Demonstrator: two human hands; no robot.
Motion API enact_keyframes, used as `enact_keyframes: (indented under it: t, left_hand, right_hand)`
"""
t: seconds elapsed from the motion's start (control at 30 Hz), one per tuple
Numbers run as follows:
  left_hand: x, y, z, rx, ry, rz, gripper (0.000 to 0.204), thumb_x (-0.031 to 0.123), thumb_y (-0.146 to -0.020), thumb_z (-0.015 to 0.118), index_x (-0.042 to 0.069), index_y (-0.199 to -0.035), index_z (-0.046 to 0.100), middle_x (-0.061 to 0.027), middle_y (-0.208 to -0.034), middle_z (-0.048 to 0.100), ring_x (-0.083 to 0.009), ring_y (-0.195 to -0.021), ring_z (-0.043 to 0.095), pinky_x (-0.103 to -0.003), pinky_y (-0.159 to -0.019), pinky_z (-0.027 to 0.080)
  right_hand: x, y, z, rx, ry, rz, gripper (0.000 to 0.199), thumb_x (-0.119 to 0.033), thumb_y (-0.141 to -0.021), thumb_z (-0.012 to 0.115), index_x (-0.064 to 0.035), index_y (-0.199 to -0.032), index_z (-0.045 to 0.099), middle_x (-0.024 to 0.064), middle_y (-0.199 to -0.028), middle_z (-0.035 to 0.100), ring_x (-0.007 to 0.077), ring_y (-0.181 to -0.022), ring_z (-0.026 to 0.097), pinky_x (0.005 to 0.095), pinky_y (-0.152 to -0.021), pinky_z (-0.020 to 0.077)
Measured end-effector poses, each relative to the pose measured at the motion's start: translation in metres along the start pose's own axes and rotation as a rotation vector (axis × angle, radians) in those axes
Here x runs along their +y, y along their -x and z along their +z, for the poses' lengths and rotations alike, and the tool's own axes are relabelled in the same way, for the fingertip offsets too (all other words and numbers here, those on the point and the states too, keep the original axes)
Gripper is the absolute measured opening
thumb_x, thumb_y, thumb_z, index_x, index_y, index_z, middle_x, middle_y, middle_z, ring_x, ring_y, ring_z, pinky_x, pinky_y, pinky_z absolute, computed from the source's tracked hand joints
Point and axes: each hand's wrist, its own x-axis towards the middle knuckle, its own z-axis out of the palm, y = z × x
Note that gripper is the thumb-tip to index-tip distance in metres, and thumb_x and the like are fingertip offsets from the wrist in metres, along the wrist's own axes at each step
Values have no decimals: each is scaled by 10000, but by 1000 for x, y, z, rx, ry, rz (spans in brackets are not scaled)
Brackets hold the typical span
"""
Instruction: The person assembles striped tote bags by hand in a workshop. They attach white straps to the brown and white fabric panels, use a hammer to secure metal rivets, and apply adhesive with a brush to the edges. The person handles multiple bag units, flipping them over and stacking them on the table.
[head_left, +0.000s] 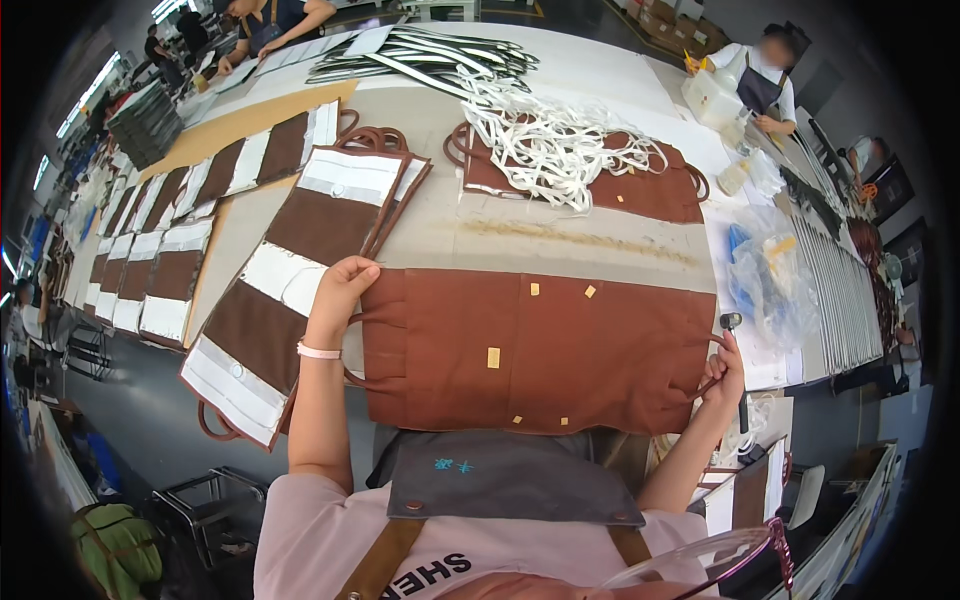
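- Left hand (348, 287): fingers pinched on the panel's (600, 350) 10 o'clock corner; a slack pinch could let it slip.
- Right hand (727, 372): fingers curled round the straps (711, 341) at 3 o'clock; whether they grip the hammer (732, 321) too, I cannot tell. If loose, it could fall.
- Panel: on the table (430, 235), apparently overhanging at 6 o'clock; its weight could drag it off.
- Tabs (493, 358): rubbing could peel them.
- Tapes (545, 150), 12 o'clock: could snag.
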Motion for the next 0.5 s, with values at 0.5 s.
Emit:
enact_keyframes:
  t: [0.5]
  left_hand:
    - [-9, -6, -5, -8, -62, 23, 108, 111, -959, 650, 9, -983, 678, 6, -904, 671, -66, -834, 573, -221, -786, 456]
  right_hand:
    - [-6, 25, 12, -44, -48, -51, 348, 51, -838, 597, 21, -1184, 632, 5, -613, 493, 82, -436, 369, 237, -430, 307]
